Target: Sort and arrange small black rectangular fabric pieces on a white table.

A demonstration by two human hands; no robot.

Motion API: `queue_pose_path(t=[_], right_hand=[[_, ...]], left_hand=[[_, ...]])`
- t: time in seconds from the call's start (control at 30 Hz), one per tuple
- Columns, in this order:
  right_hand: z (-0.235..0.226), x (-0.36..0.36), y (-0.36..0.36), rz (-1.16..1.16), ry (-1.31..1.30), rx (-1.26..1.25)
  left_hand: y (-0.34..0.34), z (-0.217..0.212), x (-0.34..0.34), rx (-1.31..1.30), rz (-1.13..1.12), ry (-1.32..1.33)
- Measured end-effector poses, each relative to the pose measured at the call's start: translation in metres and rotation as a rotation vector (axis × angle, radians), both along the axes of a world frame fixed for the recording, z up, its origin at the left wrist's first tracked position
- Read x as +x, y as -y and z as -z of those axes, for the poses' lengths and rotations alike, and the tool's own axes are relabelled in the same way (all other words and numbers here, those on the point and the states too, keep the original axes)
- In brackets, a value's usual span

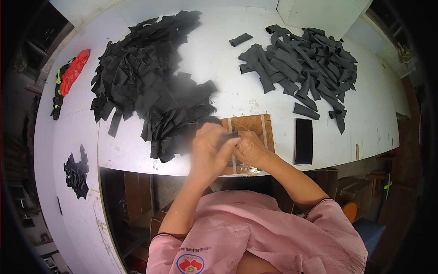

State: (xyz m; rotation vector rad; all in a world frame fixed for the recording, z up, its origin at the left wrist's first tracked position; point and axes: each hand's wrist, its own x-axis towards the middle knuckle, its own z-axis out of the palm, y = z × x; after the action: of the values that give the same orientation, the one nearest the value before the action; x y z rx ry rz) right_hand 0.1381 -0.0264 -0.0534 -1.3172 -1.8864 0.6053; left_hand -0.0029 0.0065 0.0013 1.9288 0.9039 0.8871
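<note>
Both hands, left hand (207, 148) and right hand (248, 148), pinch one black fabric strip (230, 135) between them, over the wooden board (250, 125). Loose pinching could let it slip into the flat-strip heap (150, 86) leftward.

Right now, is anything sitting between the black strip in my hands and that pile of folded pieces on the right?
Nothing visible blocks it. The black strip is pinched between the left hand and right hand over the wooden board. Bare white table leads to the folded pile; the dark phone lies off to the right.
</note>
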Motion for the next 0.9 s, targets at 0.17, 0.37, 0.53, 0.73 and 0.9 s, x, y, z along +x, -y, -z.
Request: queue_pose_path(t=[0.17, 0.37, 0.53, 0.73, 0.9], right_hand=[[-0.025, 0.0, -0.002, 0.032, 0.029, 0.002], [-0.046, 0.004, -0.009, -0.012, 0.248, -0.024], [-0.028, -0.007, -0.01, 0.004, 0.3, 0.018], [-0.041, 0.005, -0.018, -0.104, 0.265, 0.013], [-0.077, 0.046, -0.053, -0.004, -0.875, -0.253]], left_hand=[[0.01, -0.005, 0.004, -0.071, -0.094, 0.325], [0.012, -0.017, -0.005, -0.208, -0.098, 0.621], [0.008, 0.002, -0.017, -0.517, -0.21, 0.795], [0.0, 0.008, -0.014, -0.262, -0.293, 0.573], [-0.001, 0.076, -0.018, 0.006, -0.451, -0.183]])
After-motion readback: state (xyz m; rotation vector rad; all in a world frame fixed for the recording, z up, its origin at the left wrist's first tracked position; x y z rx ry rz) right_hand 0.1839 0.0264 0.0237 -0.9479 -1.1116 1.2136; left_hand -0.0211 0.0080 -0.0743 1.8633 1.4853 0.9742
